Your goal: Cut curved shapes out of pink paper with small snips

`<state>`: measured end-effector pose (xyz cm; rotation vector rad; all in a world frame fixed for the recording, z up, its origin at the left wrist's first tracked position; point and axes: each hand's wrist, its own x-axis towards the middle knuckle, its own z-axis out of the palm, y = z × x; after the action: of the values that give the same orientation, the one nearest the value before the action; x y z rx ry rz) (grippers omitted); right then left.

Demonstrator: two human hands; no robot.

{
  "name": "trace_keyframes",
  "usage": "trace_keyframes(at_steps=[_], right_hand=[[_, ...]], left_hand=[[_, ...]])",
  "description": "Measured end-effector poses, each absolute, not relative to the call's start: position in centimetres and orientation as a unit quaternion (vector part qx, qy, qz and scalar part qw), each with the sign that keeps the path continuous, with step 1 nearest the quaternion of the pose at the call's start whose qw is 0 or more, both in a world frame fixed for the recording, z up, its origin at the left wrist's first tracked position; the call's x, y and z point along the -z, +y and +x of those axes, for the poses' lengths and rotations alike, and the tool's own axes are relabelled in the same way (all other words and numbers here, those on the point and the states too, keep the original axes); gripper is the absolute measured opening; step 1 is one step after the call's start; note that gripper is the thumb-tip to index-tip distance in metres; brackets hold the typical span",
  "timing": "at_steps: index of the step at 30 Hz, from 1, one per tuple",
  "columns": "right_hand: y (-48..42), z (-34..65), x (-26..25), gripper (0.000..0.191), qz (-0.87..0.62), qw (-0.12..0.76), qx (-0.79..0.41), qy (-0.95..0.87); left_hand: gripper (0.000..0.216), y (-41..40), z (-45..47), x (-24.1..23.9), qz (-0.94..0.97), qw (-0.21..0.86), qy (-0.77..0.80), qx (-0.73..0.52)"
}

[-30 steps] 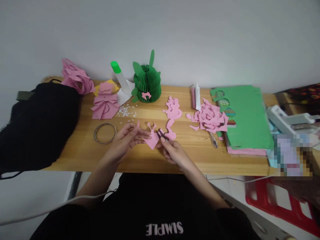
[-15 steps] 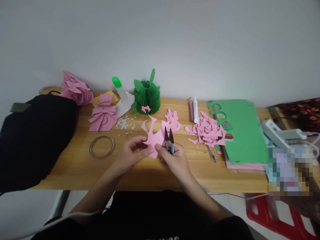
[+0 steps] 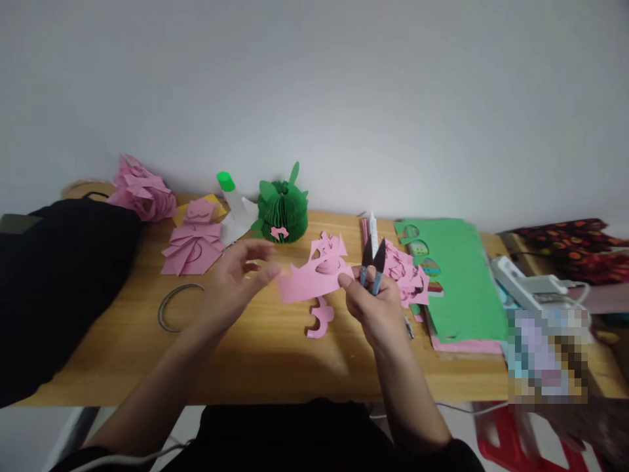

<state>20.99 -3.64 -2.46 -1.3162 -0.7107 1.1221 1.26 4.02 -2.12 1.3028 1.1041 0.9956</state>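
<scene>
A pink cut paper piece (image 3: 314, 275) hangs above the wooden table (image 3: 246, 354) between my hands. My right hand (image 3: 378, 311) is closed round blue-handled snips (image 3: 371, 265), blades up, and its thumb pinches the paper's right end. My left hand (image 3: 230, 285) is blurred. Its fingers are spread apart, and the fingertips sit at the paper's left edge. A curled pink offcut (image 3: 320, 318) lies on the table below the paper.
Along the back stand a green honeycomb paper ball (image 3: 282, 213), a glue bottle with a green cap (image 3: 230, 196) and folded pink papers (image 3: 194, 241). Pink scraps (image 3: 405, 270) and green sheets (image 3: 459, 275) lie to the right. A black bag (image 3: 59, 282) and a wire ring (image 3: 171, 308) are on the left.
Both hands rose and shifted right with the pink paper. The paper turned flat and wide, the left fingers opened out, and a curled pink offcut now lies on the table. The camera tilted.
</scene>
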Motion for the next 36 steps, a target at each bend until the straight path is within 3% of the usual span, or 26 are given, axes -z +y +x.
trace_keyframes(at_steps=[3,7,13,17,21,26,30,33,36], right_hand=[[-3.7,20.4,2.3,0.031,-0.552,0.638,-0.462,-0.273],[-3.7,20.1,1.8,0.038,-0.543,0.668,-0.448,-0.241],[-3.7,21.3,1.1,0.034,-0.530,0.572,-0.544,-0.312],[-3.2,22.1,0.7,0.035,-0.519,0.488,-0.582,-0.392],[-2.8,21.9,0.5,0.035,-0.526,0.496,-0.560,-0.404],[-2.6,20.8,0.3,0.034,-0.538,0.545,-0.544,-0.344],[-1.9,20.2,0.0,0.036,-0.543,0.559,-0.546,-0.307],[-1.7,19.9,0.2,0.036,-0.527,0.589,-0.538,-0.293],[-2.6,19.7,1.2,0.057,-0.499,0.593,-0.562,-0.289]], left_hand=[[0.024,3.8,1.0,3.2,0.542,0.516,0.477,-0.460],[0.032,3.2,1.1,4.3,0.584,0.554,0.466,-0.367],[0.027,3.4,1.4,3.3,0.579,0.507,0.508,-0.387],[0.030,3.5,1.4,0.9,0.643,0.622,0.357,-0.269],[0.026,3.1,1.8,-0.5,0.617,0.718,0.271,-0.177],[0.014,2.9,2.3,-0.3,0.599,0.708,0.310,-0.208],[0.017,2.8,2.4,0.0,0.598,0.705,0.339,-0.172],[0.017,2.7,2.5,0.0,0.556,0.699,0.377,-0.244],[0.011,2.8,2.8,-0.1,0.485,0.686,0.422,-0.341]])
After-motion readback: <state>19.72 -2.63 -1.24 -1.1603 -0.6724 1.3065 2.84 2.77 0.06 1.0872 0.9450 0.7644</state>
